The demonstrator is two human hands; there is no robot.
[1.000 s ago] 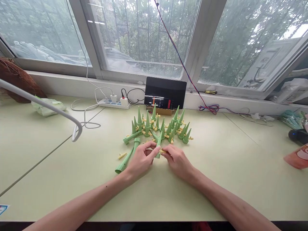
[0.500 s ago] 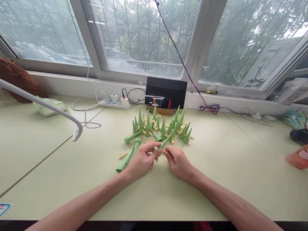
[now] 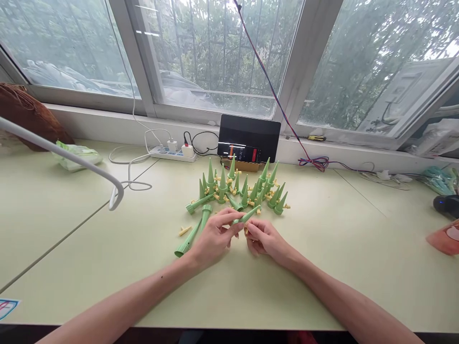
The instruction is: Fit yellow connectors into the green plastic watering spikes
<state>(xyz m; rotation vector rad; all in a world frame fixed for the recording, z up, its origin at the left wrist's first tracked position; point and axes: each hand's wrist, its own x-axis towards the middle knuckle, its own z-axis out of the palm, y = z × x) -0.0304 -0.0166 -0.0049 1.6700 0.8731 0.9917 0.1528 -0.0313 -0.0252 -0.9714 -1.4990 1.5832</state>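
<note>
Pinched narrowly between thumb and fingers, a tapered green spike (image 3: 250, 215) sits in the left hand (image 3: 215, 234), just below the centre of the frame, tilted with its point towards the upper right. Close beside it, the right hand (image 3: 266, 239) holds a small yellow fitting (image 3: 246, 230) at its fingertips, mostly covered; whether it touches the spike cannot be told. A slack left pinch could let the smooth taper twist or slide, and an off-centre squeeze could flick the little fitting away.

Just above the hands, upright green spikes (image 3: 223, 184) crowd the centre, several with yellow pieces jutting out; a stray knuckle could topple them. Left of centre, a fluted green spike (image 3: 188, 242) lies near the left wrist, where a brush of the forearm might roll it into a loose yellow fitting (image 3: 184, 231). Farther up, a dark tablet (image 3: 249, 134) leans by the window.
</note>
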